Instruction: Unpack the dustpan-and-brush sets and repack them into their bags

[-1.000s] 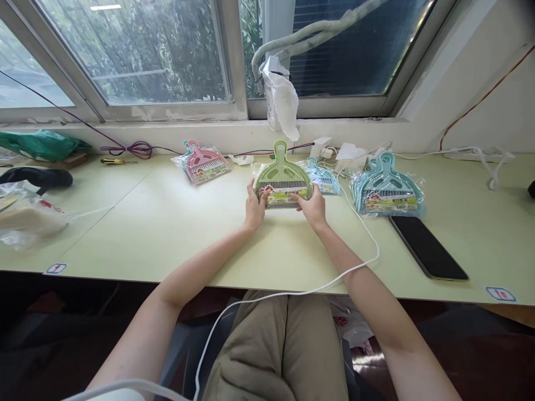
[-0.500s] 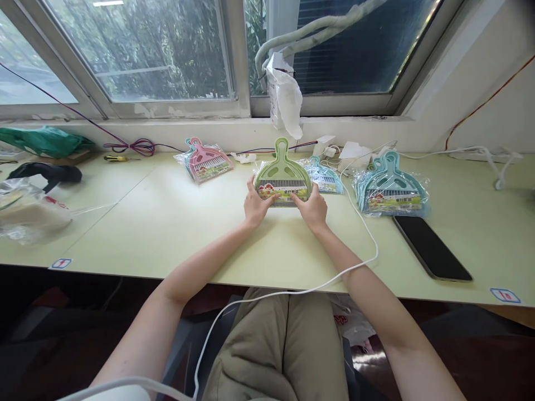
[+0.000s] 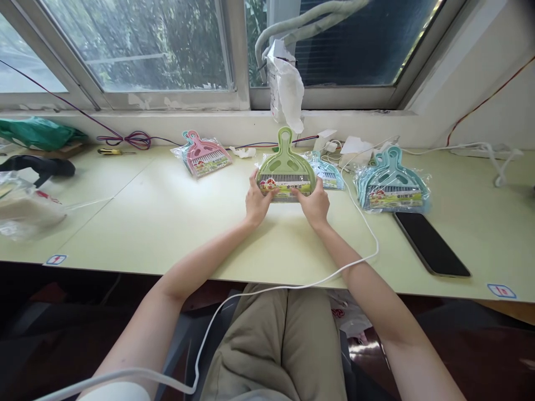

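Note:
A green dustpan set in clear wrap, with a brush and a printed label, is held upright over the middle of the table. My left hand grips its lower left side, thumb on the label. On its lower right side my right hand holds it the same way. Partly hidden behind it lies a blue set. A pink set rests with a blue-green one at the left. Several teal sets are piled at the right.
A black phone lies at the right, in front of the teal pile. A white cable crosses the table and my right forearm. At the left are a screwdriver, a green bag and a plastic bag.
The view has shifted slightly, so the table's things appear a little higher. Both hands still hold the green set, which looks slightly larger.

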Action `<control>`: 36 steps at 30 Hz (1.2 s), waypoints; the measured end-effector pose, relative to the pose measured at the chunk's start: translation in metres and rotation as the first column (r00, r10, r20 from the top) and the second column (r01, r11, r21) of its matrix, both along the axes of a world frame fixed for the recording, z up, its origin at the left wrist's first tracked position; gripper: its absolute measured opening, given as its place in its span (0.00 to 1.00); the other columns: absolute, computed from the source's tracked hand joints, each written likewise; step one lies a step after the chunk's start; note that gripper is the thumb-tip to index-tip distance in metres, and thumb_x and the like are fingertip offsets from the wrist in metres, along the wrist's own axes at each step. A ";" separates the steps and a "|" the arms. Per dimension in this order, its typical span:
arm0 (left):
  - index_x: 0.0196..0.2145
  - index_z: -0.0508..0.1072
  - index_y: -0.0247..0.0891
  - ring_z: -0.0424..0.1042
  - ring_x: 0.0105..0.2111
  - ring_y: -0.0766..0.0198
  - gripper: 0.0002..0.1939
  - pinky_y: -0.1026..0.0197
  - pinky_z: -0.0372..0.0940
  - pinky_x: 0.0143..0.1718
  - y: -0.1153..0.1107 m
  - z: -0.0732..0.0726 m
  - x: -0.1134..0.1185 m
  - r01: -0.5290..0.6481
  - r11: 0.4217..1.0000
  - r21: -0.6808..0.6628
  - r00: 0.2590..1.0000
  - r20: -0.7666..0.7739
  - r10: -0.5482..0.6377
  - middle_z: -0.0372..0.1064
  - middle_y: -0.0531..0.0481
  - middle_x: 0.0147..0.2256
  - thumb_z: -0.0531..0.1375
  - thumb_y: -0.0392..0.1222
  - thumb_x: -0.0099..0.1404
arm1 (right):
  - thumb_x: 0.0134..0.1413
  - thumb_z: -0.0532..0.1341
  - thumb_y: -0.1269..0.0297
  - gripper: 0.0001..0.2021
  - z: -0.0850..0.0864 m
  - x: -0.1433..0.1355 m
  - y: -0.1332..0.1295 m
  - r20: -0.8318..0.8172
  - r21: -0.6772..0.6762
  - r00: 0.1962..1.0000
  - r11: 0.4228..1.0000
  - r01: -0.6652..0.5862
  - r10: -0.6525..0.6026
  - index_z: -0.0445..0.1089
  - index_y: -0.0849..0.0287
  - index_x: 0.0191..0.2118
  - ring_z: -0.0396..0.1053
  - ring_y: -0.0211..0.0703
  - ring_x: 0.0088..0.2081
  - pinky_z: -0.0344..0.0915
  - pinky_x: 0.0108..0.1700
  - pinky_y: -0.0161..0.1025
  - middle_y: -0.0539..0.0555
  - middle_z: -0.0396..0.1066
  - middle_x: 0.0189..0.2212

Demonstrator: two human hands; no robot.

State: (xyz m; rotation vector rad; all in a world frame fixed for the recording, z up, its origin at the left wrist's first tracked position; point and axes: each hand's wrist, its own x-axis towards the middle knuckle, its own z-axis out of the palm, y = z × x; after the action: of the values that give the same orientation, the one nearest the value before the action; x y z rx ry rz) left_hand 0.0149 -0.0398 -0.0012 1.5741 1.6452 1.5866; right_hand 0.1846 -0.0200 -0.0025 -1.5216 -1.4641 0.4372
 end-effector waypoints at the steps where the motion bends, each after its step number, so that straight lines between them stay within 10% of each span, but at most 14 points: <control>1: 0.64 0.55 0.47 0.71 0.51 0.51 0.39 0.53 0.65 0.51 0.001 -0.001 0.000 0.013 1.000 0.013 1.000 0.013 -0.013 0.71 0.45 0.53 0.67 0.47 0.59 | 0.47 0.63 0.37 0.40 0.000 0.001 0.001 -0.023 0.004 0.999 1.000 -0.023 0.023 0.59 0.59 0.60 0.70 0.64 0.49 0.65 0.49 0.53 0.66 0.74 0.44; 10: 0.59 0.60 0.43 0.74 0.32 0.61 0.28 0.60 0.71 0.30 0.017 0.002 -0.011 0.179 0.980 -0.087 0.960 0.232 -0.155 0.74 0.48 0.42 0.61 0.41 0.62 | 0.53 0.60 0.48 0.21 0.000 0.027 0.025 -0.223 0.132 0.943 0.966 -0.220 0.246 0.73 0.54 0.48 0.71 0.53 0.46 0.70 0.47 0.49 0.54 0.76 0.40; 26: 0.55 0.63 0.40 0.73 0.26 0.64 0.28 0.65 0.70 0.21 0.024 -0.001 -0.015 0.210 0.968 -0.138 0.947 0.274 -0.166 0.73 0.51 0.35 0.63 0.41 0.58 | 0.39 0.67 0.38 0.30 -0.004 0.047 0.038 -0.468 0.010 0.763 0.866 -0.500 0.445 0.74 0.58 0.42 0.72 0.46 0.33 0.75 0.31 0.46 0.53 0.74 0.33; 36: 0.57 0.62 0.39 0.74 0.31 0.61 0.25 0.62 0.68 0.33 0.050 -0.019 0.016 0.148 0.988 -0.035 0.988 0.054 -0.146 0.75 0.50 0.33 0.61 0.39 0.63 | 0.48 0.62 0.52 0.19 -0.020 0.061 0.059 -0.223 0.116 0.966 0.987 -0.107 0.131 0.77 0.59 0.43 0.75 0.55 0.43 0.69 0.49 0.54 0.60 0.79 0.39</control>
State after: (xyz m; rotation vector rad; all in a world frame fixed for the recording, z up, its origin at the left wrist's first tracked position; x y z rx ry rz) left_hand 0.0305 0.0103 -0.0198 1.5832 1.4876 1.4979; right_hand 0.2454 0.0391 -0.0221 -1.2604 -1.3778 0.5812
